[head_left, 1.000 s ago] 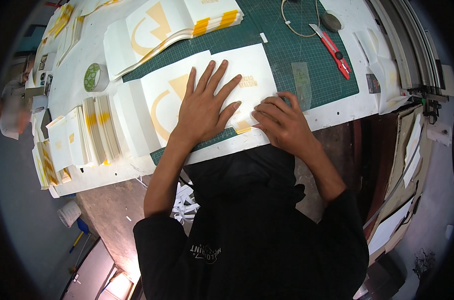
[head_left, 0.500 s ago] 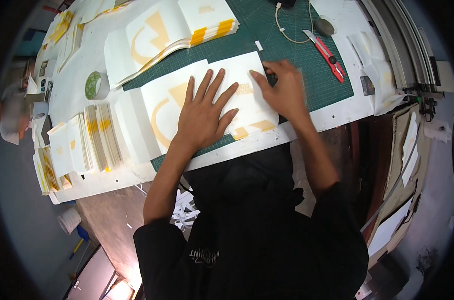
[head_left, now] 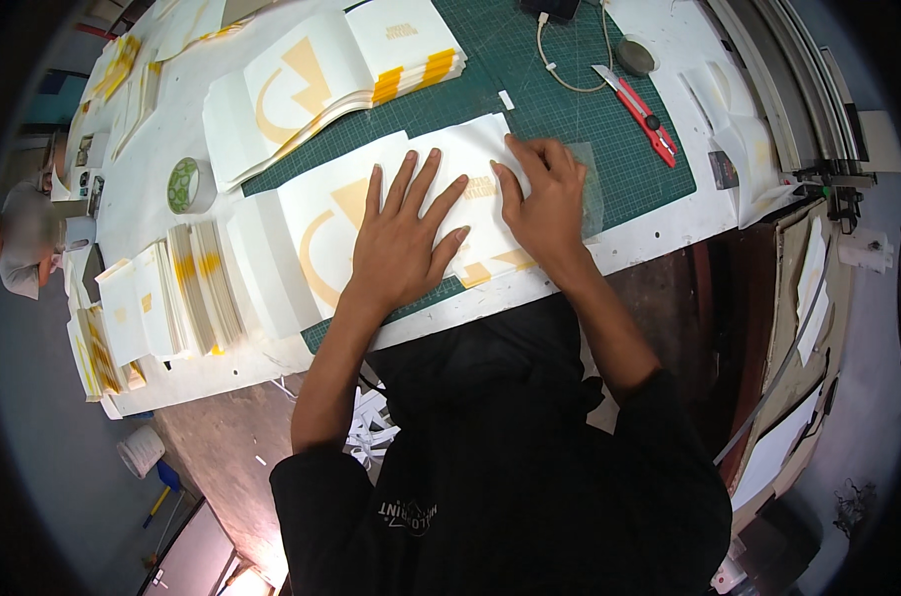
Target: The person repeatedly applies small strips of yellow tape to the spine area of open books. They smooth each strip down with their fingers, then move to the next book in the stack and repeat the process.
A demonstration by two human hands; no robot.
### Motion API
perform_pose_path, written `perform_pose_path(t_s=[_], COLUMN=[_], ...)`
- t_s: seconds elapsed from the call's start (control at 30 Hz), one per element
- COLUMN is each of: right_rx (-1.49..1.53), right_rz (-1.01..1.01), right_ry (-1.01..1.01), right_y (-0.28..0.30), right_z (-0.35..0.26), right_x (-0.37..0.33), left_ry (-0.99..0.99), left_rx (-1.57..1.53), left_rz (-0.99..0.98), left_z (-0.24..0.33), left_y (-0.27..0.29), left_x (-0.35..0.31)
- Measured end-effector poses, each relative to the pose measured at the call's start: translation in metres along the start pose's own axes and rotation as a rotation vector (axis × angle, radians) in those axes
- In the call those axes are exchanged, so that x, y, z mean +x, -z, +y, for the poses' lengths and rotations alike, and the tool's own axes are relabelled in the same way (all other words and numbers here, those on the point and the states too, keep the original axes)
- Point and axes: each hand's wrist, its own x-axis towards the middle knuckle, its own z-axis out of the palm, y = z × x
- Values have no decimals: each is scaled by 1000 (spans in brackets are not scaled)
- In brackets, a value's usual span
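A white sheet with pale yellow print point(head_left: 343, 204) lies across the green cutting mat near the table's front edge. My left hand point(head_left: 399, 238) rests flat on its middle, fingers spread. At the sheet's right edge, my right hand point(head_left: 545, 199) is closed, thumb and fingertips pinching near the upper corner. A thin translucent layer point(head_left: 593, 189) shows from beneath that hand over the mat; how it joins the sheet is hidden. Right of my right hand lies a red utility knife point(head_left: 644, 119) with its blade out.
Beyond the sheet is a stack of similar printed sheets point(head_left: 321, 74) on the cutting mat point(head_left: 634, 179). Folded bundles point(head_left: 197, 283) and a round green-patterned container point(head_left: 184, 186) stand left. A cable point(head_left: 560, 72) and round grey object point(head_left: 636, 56) lie at back right. Another person point(head_left: 25, 238) is far left.
My right hand has moved slightly left and down, pulling at the sheet's right edge. The translucent layer now shows to its right. My left hand stays flat in place.
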Motion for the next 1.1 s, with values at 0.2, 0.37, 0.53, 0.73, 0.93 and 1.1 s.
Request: perform_pose_path(t_s=[0.2,0.37,0.53,0.73,0.93,1.1], right_rx=[236,425,569,14,-94,27], right_rz=[-110,-383,-626,-347,-245,-406], right_ry=[-194,-465,-334,215,554,494], right_y=[12,56,88,84,55,49], right_z=[-1,-13,-6,-11,-22,-20], right_x=[-5,-5,-27,-44,-57,-51], left_ry=[-4,1,-4,0,-1,-10], left_rx=[8,0,-11,-4,-15,-26], left_rz=[-13,11,6,24,22,24], left_z=[-1,0,0,-1,-2,-2], left_y=[-2,0,0,-3,-2,-1], left_x=[0,-1,-1,-2,-2,-3])
